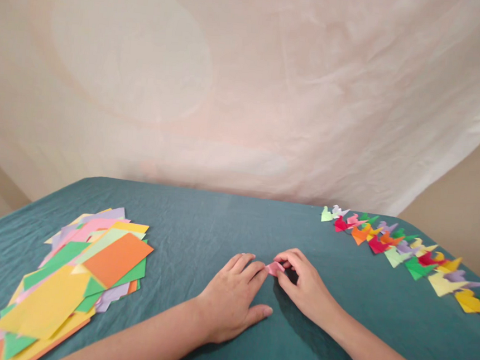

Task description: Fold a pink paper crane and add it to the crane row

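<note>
Pinched lightly: right hand [307, 287] thumb and fingers nearly closed on small pink folded paper [275, 269], mid-table; left hand [234, 291] palm-down, fingers spread, fingertip against it. Green cloth [203, 221] beneath, loose colored sheets [117, 259] piled left, paper birds [419, 268] rowed right.

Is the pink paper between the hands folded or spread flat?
Folded: the pink paper, partly covered by the left hand and right hand, shows a small angular shape with lighter and darker facets.
</note>
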Available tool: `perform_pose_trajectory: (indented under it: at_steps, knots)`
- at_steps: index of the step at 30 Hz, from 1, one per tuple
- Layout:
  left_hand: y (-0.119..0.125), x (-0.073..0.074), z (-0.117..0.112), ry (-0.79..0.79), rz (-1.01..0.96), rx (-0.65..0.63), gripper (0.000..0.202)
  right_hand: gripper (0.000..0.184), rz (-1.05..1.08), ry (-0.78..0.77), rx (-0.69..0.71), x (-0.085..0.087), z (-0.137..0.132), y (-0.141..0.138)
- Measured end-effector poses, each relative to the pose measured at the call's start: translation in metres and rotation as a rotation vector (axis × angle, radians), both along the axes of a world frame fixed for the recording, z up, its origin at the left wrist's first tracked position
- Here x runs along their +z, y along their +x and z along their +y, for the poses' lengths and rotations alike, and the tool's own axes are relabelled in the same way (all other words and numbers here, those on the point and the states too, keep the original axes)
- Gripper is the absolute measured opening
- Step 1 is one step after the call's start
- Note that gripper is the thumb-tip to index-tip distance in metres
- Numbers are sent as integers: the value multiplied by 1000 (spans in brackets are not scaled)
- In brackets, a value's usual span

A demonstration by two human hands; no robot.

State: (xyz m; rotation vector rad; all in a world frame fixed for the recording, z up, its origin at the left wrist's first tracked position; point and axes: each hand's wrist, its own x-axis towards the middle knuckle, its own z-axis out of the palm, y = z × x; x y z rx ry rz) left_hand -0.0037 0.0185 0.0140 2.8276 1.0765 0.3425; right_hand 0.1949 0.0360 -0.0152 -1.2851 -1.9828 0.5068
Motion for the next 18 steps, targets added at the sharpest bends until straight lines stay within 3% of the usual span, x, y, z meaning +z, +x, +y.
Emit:
perform_pose_trajectory:
  at_steps: [18]
  knots:
    - [1, -1, 1, 10, 0, 3, 52, 46, -449, 263, 120, 5, -15, 12]
